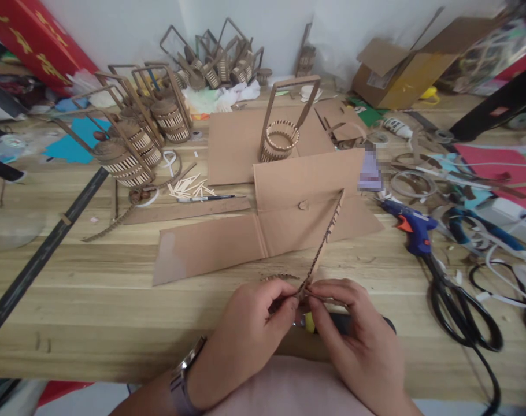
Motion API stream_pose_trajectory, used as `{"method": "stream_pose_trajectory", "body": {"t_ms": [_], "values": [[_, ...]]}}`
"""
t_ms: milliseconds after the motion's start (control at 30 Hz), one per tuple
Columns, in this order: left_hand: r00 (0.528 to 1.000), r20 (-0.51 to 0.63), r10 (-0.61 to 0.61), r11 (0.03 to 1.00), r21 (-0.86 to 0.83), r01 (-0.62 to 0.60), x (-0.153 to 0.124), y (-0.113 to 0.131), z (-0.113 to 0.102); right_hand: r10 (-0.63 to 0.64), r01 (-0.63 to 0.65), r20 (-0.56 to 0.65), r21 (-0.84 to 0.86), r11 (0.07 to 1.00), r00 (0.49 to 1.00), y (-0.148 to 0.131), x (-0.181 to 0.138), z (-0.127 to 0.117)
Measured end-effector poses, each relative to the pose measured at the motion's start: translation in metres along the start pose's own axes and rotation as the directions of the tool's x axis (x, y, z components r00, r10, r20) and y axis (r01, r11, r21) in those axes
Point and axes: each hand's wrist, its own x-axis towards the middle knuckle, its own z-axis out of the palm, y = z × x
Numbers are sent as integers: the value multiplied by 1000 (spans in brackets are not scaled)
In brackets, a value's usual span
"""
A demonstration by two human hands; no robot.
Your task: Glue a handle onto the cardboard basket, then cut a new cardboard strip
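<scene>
Both hands meet near the table's front edge and pinch the near end of a long, thin corrugated cardboard strip [326,237]. My left hand [249,335], a watch on its wrist, grips the strip from the left with thumb and fingers closed. My right hand [354,335] pinches it from the right. The strip rises away from me, slanting up and right over a flat cardboard sheet [228,242]. A dark object with a yellow part [345,323] lies under my right hand, mostly hidden.
Several cardboard-and-stick baskets [128,150] stand at the back left, one more basket [280,138] in the middle. A blue glue gun [412,228] and black scissors [462,312] lie to the right. Loose sticks [189,186], a pen, a cardboard box [402,69] and paper scraps surround them.
</scene>
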Motion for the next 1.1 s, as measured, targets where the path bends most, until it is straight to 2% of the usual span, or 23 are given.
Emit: {"method": "stream_pose_trajectory", "body": {"t_ms": [100,233,333,433,567,767,867,933,1033,1100], "values": [[1000,-7,-18,999,-32,18,-1,-1,0,-36,35,-3,-74,997,999,3,0,0],[1000,4,-31,998,-56,31,-1,-2,-1,-202,189,-35,-235,953,979,3,1,-3],[1000,1,-18,998,-68,18,-1,-1,-1,-279,257,-30,-303,918,960,1,4,-6],[1000,3,29,998,-47,-29,-1,-1,-1,-283,279,32,-306,910,959,0,5,-7],[993,-9,121,989,87,-120,-3,0,-3,-302,308,68,-307,900,951,1,7,-9],[968,-8,251,938,247,-242,-2,0,-2,-361,382,129,-405,831,923,3,6,-15],[952,-2,305,916,275,-293,-2,0,-1,-392,403,107,-368,838,914,3,5,-18],[944,7,329,907,275,-318,-2,0,-1,-430,441,109,-324,837,896,4,8,-21],[946,30,323,907,276,-319,-3,0,-1,-497,531,187,-284,799,848,5,15,-23],[954,40,296,916,273,-295,-3,1,-1,-485,524,200,-279,805,851,7,22,-22]]}}
